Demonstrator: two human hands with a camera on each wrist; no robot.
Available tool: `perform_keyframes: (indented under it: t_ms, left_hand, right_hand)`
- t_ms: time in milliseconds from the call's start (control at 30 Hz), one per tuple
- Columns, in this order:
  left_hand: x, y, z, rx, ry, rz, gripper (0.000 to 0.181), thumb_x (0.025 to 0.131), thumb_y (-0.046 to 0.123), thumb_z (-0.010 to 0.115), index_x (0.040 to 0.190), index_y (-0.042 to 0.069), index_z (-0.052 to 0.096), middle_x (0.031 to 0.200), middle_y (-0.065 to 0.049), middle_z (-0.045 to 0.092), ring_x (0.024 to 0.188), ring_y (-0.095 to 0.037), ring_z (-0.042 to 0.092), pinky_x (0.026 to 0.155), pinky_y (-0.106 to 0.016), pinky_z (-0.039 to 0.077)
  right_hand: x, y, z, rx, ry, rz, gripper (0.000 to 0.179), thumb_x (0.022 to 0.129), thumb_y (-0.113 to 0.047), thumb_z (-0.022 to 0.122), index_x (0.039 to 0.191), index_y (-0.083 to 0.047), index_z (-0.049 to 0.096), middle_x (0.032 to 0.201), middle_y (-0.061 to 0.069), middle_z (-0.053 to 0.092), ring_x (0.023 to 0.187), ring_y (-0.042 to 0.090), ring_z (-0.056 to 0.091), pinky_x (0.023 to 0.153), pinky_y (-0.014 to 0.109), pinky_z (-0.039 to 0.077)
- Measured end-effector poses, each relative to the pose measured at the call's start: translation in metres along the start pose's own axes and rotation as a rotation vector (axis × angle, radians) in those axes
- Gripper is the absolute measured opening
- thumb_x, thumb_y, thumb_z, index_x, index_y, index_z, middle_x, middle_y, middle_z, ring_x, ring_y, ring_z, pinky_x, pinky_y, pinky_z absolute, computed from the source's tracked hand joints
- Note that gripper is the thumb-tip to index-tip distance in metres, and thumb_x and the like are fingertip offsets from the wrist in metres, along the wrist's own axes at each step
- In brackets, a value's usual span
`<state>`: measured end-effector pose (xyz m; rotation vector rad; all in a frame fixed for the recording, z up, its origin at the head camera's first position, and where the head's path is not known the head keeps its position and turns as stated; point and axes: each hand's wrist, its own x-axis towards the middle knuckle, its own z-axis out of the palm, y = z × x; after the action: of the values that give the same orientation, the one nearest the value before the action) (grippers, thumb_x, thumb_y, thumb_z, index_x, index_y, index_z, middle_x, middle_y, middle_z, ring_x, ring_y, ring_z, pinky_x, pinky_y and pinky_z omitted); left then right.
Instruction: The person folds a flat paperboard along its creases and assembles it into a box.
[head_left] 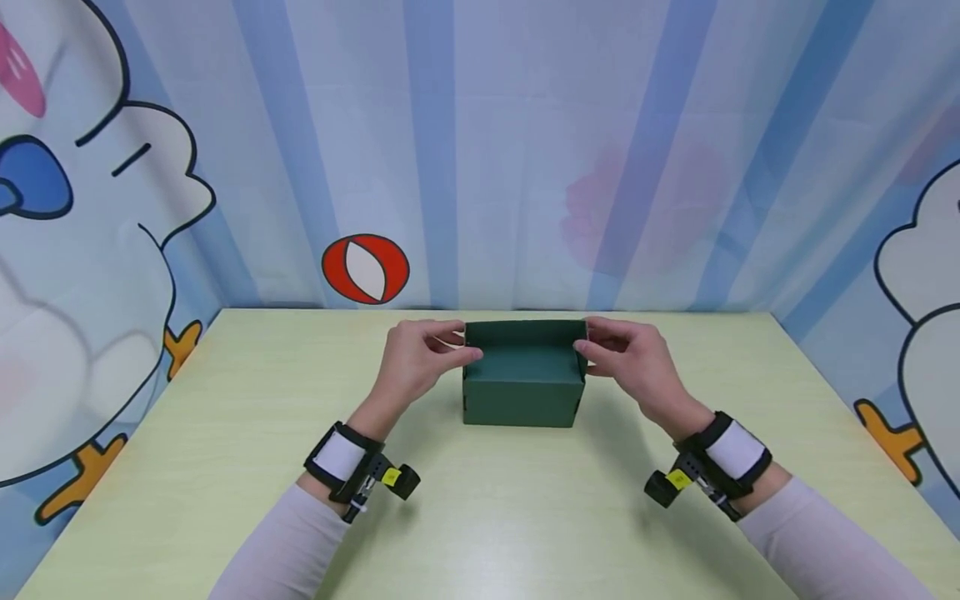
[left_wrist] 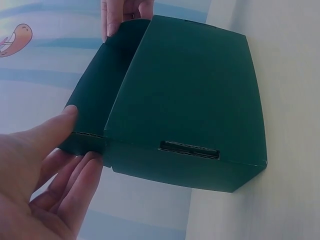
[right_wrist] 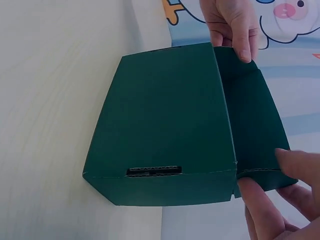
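Observation:
A dark green cardboard box (head_left: 522, 403) sits on the table with its lid part raised at the back. My left hand (head_left: 420, 354) pinches the lid's left side flap, thumb inside and fingers outside. On the other side my right hand (head_left: 632, 360) pinches the right flap the same way. In the left wrist view the lid (left_wrist: 95, 95) stands partly open, and a slot shows in the box's side. The right wrist view shows a matching slot beside the box top (right_wrist: 160, 110). What lies inside the box is hidden.
The pale wooden table (head_left: 225, 417) reaches back to a blue striped curtain (head_left: 510, 167) printed with cartoon figures and a red ball (head_left: 366, 268). Each wrist wears a strapped camera, the left camera (head_left: 405, 482) and the right camera (head_left: 662, 489).

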<state>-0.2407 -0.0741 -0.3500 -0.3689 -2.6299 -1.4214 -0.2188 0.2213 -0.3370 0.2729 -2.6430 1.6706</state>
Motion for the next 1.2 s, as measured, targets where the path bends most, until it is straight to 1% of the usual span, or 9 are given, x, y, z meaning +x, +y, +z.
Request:
perform_keyframes:
  t_ms: [67, 167, 333, 467, 667, 767, 933, 1033, 1200]
  left_hand:
    - [0.0001, 0.0001, 0.0002, 0.004, 0.003, -0.006, 0.05, 0.081, 0.031, 0.082, 0.127, 0.015, 0.069, 0.105, -0.008, 0.077, 0.088, -0.022, 0.073, 0.072, -0.03, 0.061]
    - [0.0, -0.0003, 0.0006, 0.003, 0.007, -0.018, 0.048, 0.082, 0.032, 0.081, 0.126, 0.015, 0.07, 0.105, -0.008, 0.077, 0.088, -0.021, 0.073, 0.072, -0.03, 0.061]
    - [0.0008, -0.0015, 0.001, -0.024, 0.012, -0.031, 0.045, 0.084, 0.033, 0.079, 0.125, 0.015, 0.07, 0.106, -0.008, 0.076, 0.086, -0.021, 0.073, 0.072, -0.03, 0.061]
    - [0.0008, -0.0022, 0.0004, -0.043, 0.019, -0.023, 0.044, 0.085, 0.031, 0.078, 0.125, 0.014, 0.07, 0.108, -0.009, 0.076, 0.084, -0.02, 0.074, 0.073, -0.03, 0.061]
    - [0.0003, -0.0029, -0.0012, -0.025, 0.022, -0.003, 0.044, 0.084, 0.03, 0.079, 0.125, 0.014, 0.07, 0.106, -0.01, 0.076, 0.085, -0.021, 0.074, 0.073, -0.031, 0.061]
    - [0.0003, -0.0027, -0.0018, -0.023, 0.018, -0.006, 0.045, 0.084, 0.031, 0.079, 0.125, 0.015, 0.07, 0.106, -0.009, 0.076, 0.084, -0.021, 0.074, 0.073, -0.03, 0.061]
    - [0.0007, -0.0028, -0.0021, -0.036, 0.018, -0.012, 0.045, 0.085, 0.034, 0.078, 0.125, 0.015, 0.07, 0.107, -0.009, 0.076, 0.081, -0.02, 0.075, 0.075, -0.031, 0.061]
    - [0.0011, -0.0031, -0.0019, -0.046, 0.019, -0.018, 0.045, 0.086, 0.034, 0.077, 0.125, 0.015, 0.07, 0.111, -0.009, 0.075, 0.08, -0.019, 0.075, 0.075, -0.032, 0.061]
    - [0.0021, -0.0035, -0.0013, -0.074, 0.022, -0.038, 0.045, 0.086, 0.035, 0.076, 0.127, 0.015, 0.069, 0.114, -0.008, 0.075, 0.081, -0.019, 0.075, 0.075, -0.03, 0.061]
  right_hand:
    - [-0.0001, -0.0007, -0.0004, -0.028, -0.013, 0.002, 0.057, 0.092, -0.015, 0.07, 0.145, -0.007, 0.05, 0.136, 0.02, 0.06, 0.124, 0.034, 0.06, 0.092, 0.036, 0.058]
    - [-0.0006, -0.0012, -0.0002, -0.081, -0.016, -0.001, 0.058, 0.09, -0.013, 0.072, 0.144, -0.009, 0.051, 0.136, 0.017, 0.061, 0.128, 0.033, 0.057, 0.098, 0.042, 0.055]
    - [-0.0008, -0.0011, 0.0016, -0.084, -0.011, -0.022, 0.055, 0.092, -0.013, 0.07, 0.143, -0.009, 0.052, 0.135, 0.017, 0.062, 0.128, 0.033, 0.057, 0.1, 0.047, 0.053]
    - [-0.0015, -0.0007, 0.0022, -0.096, -0.019, -0.037, 0.057, 0.092, -0.014, 0.07, 0.145, -0.009, 0.05, 0.136, 0.017, 0.062, 0.128, 0.033, 0.057, 0.1, 0.048, 0.053]
    - [-0.0023, 0.0, 0.0023, -0.141, -0.022, -0.068, 0.062, 0.091, -0.011, 0.071, 0.147, -0.008, 0.047, 0.137, 0.018, 0.061, 0.128, 0.034, 0.057, 0.098, 0.048, 0.054]
    - [-0.0015, 0.0009, 0.0016, -0.16, -0.037, -0.065, 0.064, 0.09, -0.01, 0.072, 0.148, -0.009, 0.045, 0.138, 0.016, 0.061, 0.128, 0.033, 0.058, 0.096, 0.046, 0.056]
    - [-0.0002, 0.0013, 0.0001, -0.144, -0.076, -0.046, 0.068, 0.088, -0.002, 0.071, 0.149, -0.011, 0.044, 0.139, 0.016, 0.059, 0.129, 0.034, 0.057, 0.093, 0.042, 0.058]
    - [0.0003, 0.0014, 0.0004, -0.164, -0.074, -0.061, 0.067, 0.087, -0.001, 0.071, 0.149, -0.011, 0.045, 0.138, 0.016, 0.061, 0.128, 0.034, 0.058, 0.091, 0.042, 0.059]
    - [0.0004, 0.0003, 0.0019, -0.226, -0.063, -0.103, 0.066, 0.088, -0.003, 0.072, 0.148, -0.01, 0.046, 0.135, 0.015, 0.063, 0.125, 0.032, 0.061, 0.091, 0.043, 0.059]
